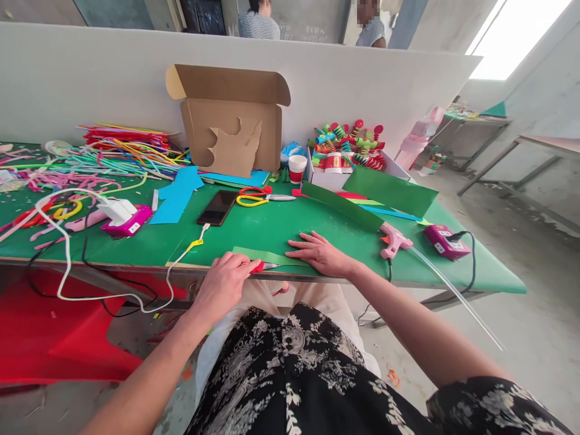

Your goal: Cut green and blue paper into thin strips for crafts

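Observation:
At the table's front edge, my left hand (226, 279) is closed around a red utility knife (257, 267), whose blade points to the right. The blade lies along a light green paper strip (254, 253) on the green tabletop. My right hand (321, 254) rests flat with fingers spread on the strip's right end, partly covering it. Behind my hands lie scissors (260, 198) with red and yellow handles and a dark smartphone (218, 208) with a white cable plugged in.
A pink glue gun (393, 240) with a long clear stick lies to the right, by a purple power socket (446, 241). Dark green paper (392, 190) is behind it. An open cardboard box (231, 109), a paper cup (297, 168) and colourful pipe cleaners (131, 154) line the back.

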`<state>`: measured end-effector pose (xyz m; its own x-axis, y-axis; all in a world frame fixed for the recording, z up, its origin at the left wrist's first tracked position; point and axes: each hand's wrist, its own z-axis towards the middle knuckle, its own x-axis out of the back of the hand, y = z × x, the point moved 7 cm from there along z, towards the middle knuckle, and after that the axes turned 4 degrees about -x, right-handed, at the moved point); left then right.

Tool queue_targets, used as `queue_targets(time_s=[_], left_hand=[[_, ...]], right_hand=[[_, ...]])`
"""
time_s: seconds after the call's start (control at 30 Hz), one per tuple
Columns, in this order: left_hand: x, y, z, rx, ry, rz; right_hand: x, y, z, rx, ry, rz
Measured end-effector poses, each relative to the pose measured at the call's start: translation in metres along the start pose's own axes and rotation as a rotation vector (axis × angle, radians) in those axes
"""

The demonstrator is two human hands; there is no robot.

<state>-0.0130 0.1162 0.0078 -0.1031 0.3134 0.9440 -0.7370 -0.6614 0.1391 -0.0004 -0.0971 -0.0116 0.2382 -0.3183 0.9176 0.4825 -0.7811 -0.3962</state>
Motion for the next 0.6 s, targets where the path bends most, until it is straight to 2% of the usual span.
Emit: queue_targets(time_s=[0.6], left_hand=[[0.0026, 0.0036, -0.0032, 0.026, -0.003, 0.055]], right_hand=[[0.0017, -0.0021, -0.0018, 0.019, 0.011, 0.010]])
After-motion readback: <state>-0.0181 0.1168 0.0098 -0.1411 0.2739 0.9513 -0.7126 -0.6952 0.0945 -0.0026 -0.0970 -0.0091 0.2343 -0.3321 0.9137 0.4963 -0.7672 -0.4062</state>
